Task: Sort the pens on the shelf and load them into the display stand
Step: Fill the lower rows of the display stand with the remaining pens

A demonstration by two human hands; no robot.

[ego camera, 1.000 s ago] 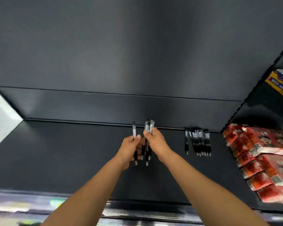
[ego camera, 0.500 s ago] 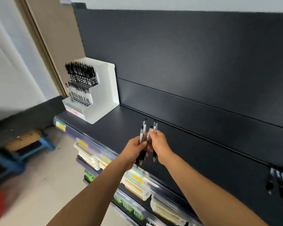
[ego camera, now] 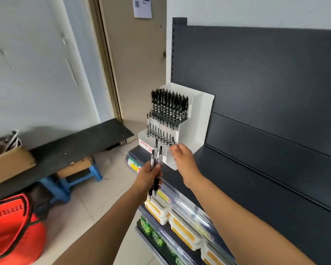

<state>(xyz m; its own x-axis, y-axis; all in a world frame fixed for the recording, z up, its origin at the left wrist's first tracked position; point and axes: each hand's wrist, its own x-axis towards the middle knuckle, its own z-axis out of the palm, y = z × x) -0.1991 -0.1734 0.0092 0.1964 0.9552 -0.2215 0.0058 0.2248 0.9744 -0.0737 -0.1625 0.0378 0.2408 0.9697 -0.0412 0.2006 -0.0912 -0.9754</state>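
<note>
My left hand (ego camera: 148,176) grips a small bunch of clear pens (ego camera: 156,159) with black grips, tips pointing down, in front of the shelf edge. Just to its right, my right hand (ego camera: 182,156) pinches a single pen (ego camera: 173,140) and holds it at the right end of the front row of the white tiered display stand (ego camera: 197,123). The stand sits at the left end of the dark shelf (ego camera: 237,180). Its top tier is packed with black pens (ego camera: 169,101); the lower tiers hold several clear pens.
Below the shelf lie white and yellow boxes (ego camera: 183,232) and green packs (ego camera: 157,236). On the floor to the left stand a blue stool (ego camera: 75,180), a red bag (ego camera: 11,232), a cardboard box (ego camera: 8,165) and a leaning dark board (ego camera: 75,148).
The view has swung left from the middle of the shelf to the display stand. My hands, earlier together around the bunch, have parted; my right hand now carries one pen to the stand.
</note>
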